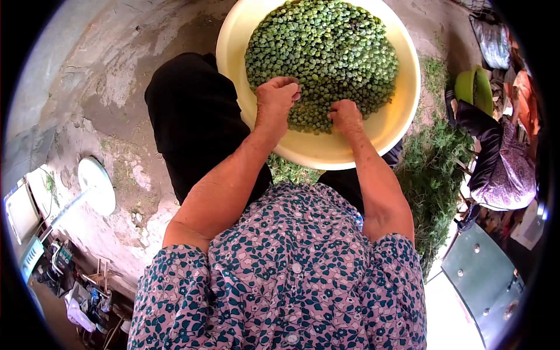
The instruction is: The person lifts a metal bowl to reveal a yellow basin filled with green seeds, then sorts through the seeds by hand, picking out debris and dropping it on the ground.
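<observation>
Patchy ground (122,116), brown and grey, spreads across the left side, where a pale pole rises from a round base (97,185). Jumbled clutter (87,303) fills the lower left. Feathery green plants (434,186) grow on the right, above a grey-green panel (475,262) edged by glaring light (449,318).

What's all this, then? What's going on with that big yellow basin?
Someone in a flowered shirt is working bare-handed at a wide yellow basin holding a great many small green pieces. The left hand is over the near part of the heap, thumb and fingers drawn together; the right hand is beside it, fingertips down at the pieces. Whether either holds one is too small to tell. A green bowl is off to the right.
</observation>
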Action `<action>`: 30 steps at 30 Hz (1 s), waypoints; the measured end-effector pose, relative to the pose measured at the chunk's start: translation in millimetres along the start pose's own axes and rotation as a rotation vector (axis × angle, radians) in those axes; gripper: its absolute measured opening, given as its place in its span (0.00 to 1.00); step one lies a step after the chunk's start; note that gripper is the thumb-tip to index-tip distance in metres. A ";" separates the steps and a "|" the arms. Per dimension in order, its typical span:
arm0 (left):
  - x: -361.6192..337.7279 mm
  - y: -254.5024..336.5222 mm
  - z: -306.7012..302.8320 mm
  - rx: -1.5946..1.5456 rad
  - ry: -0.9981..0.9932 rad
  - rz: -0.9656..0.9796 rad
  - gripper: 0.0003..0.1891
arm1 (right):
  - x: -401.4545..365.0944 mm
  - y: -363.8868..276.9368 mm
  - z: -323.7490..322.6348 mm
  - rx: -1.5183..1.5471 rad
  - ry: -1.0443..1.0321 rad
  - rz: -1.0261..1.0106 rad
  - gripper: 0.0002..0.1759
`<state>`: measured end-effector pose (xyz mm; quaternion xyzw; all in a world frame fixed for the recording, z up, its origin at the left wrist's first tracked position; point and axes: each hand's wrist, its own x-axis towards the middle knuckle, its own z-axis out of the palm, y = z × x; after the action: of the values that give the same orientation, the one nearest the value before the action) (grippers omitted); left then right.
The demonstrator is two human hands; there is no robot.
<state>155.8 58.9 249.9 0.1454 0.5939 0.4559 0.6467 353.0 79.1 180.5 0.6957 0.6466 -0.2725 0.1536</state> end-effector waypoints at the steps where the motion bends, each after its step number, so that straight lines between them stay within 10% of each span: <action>1: -0.7 0.3 0.9 -0.008 -0.007 -0.002 0.08 | -1.0 -3.5 1.6 -0.028 0.028 -0.082 0.09; 11: 1.4 -5.4 1.6 -0.028 -0.046 -0.009 0.06 | 1.1 -11.9 28.7 -0.269 0.129 -0.138 0.05; 22: 6.5 -10.6 0.2 -0.011 -0.087 0.006 0.05 | -3.9 4.7 -25.1 0.884 -0.266 0.023 0.09; 30: -4.1 -1.2 3.9 0.138 -0.132 -0.184 0.11 | -22.4 -35.2 -55.5 1.049 -0.321 -0.203 0.05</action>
<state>160.3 56.6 252.7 0.1641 0.5910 0.3421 0.7118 328.1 96.3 243.0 0.5629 0.4566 -0.6738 -0.1436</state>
